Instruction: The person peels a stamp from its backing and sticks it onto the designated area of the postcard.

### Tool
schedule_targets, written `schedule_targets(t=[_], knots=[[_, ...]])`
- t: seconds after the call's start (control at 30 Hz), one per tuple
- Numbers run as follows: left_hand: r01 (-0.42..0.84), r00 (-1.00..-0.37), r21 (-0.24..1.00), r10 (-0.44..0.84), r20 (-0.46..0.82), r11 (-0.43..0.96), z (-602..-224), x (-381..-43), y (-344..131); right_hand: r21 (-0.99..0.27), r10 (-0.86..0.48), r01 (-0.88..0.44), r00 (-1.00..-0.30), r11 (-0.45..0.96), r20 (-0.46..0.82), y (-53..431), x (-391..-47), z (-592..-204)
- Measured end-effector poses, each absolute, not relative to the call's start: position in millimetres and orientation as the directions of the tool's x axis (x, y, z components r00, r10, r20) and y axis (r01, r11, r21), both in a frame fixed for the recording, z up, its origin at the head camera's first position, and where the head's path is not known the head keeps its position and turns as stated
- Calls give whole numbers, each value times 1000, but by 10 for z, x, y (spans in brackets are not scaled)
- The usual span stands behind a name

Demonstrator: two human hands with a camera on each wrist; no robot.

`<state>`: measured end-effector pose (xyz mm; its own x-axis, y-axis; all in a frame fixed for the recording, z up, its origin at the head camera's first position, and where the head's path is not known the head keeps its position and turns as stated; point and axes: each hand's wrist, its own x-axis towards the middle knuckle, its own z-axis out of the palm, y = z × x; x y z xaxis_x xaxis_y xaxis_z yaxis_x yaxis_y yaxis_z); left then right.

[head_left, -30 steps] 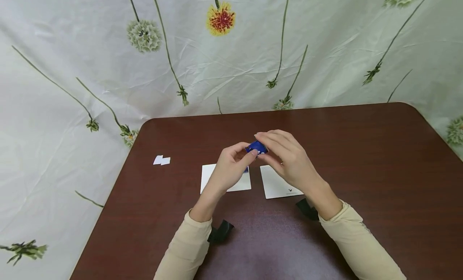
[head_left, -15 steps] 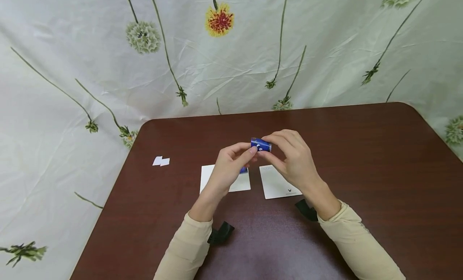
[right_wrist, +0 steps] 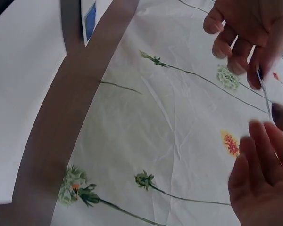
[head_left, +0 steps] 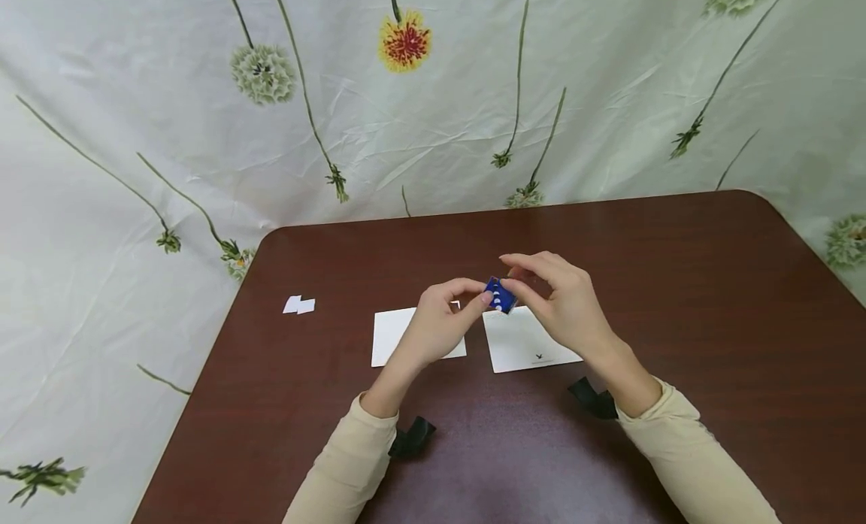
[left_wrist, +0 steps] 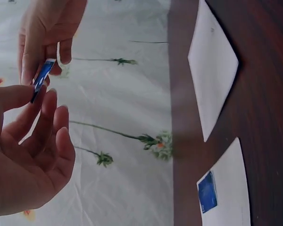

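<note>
Raised over the table is a small blue postage stamp [head_left: 502,297] with white marks, tilted and slightly bowed. My left hand [head_left: 440,325] pinches its near edge between thumb and index finger. At its upper right edge the thumb of my right hand [head_left: 575,310] touches it, while that index finger arches above with a gap. Edge-on, the stamp [left_wrist: 41,77] shows as a thin strip in the left wrist view. Below the hands lie two white cards, a left card [head_left: 392,332] and a right card [head_left: 534,340]. Another blue stamp [left_wrist: 207,192] sits at one card's corner.
Two small white paper pieces [head_left: 298,304] overlap on the left of the dark red-brown table [head_left: 676,283]. Black straps [head_left: 413,436] stick out from the wrists. A white cloth [head_left: 433,118] with printed flowers hangs behind the far edge.
Both hands have come slightly lower with the stamp, which has turned from a curled roll into a flatter, tilted face. My right index finger has lifted off its edge.
</note>
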<state>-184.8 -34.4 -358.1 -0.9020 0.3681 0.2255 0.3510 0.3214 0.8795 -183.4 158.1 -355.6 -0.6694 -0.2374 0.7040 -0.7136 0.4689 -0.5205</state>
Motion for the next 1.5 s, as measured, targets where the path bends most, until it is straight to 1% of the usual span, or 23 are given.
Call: schedule_targets(t=[0.07, 0.13, 0.2, 0.27, 0.37, 0.5, 0.6, 0.67, 0.77, 0.9, 0.97, 1.1, 1.27, 1.37, 1.5], knots=[[410, -873, 829, 426, 237, 380, -3592, -1846, -317, -576, -304, -678, -727, 456, 615, 1660, -1814, -3525], [455, -850, 782, 469, 239, 426, -3595, -1848, -282, -636, -363, -617, -787, 463, 499, 1737, -1796, -3501], [484, -833, 747, 503, 232, 457, -3595, -1857, -240, -681, -392, -548, -833, 486, 391, 1807, -1781, -3490], [505, -820, 718, 527, 224, 479, -3593, -1866, -192, -700, -394, -496, -861, 514, 322, 1874, -1772, -3495], [513, -811, 708, 545, 213, 486, -3605, -1875, -117, -717, -365, -445, -889, 536, 278, 1966, -1770, -3530], [522, -805, 709, 548, 226, 474, -3667, -1871, -14, -731, -271, -365, -930, 576, 250, 2100, -1798, -3614], [549, -794, 661, 566, 222, 511, -3751, -1866, 61, -735, -185, -283, -959, 616, 214, 2205, -1842, -3684], [563, -787, 603, 590, 180, 566, -3821, -1860, 122, -748, -142, -228, -974, 623, 179, 2277, -1874, -3739], [570, -775, 500, 629, 62, 652, -3929, -1855, 216, -770, -116, -166, -986, 616, 120, 2365, -1927, -3828], [598, -740, 376, 668, -78, 707, -4058, -1872, 327, -786, -133, -97, -991, 611, 20, 2440, -2009, -3953], [622, -720, 329, 684, -118, 711, -4115, -1890, 372, -780, -144, -57, -989, 623, -43, 2468, -2049, -4014], [662, -692, 251, 705, -157, 706, -4224, -1939, 445, -776, -169, 9, -974, 630, -148, 2512, -2121, -4131], [674, -669, 225, 711, -219, 704, -4295, -1988, 498, -794, -198, 58, -955, 605, -221, 2536, -2178, -4198], [679, -650, 224, 714, -259, 699, -4307, -2002, 508, -787, -197, 78, -949, 611, -247, 2535, -2204, -4203], [692, -636, 200, 717, -283, 693, -4322, -2012, 510, -771, -183, 98, -945, 630, -269, 2528, -2241, -4202]])
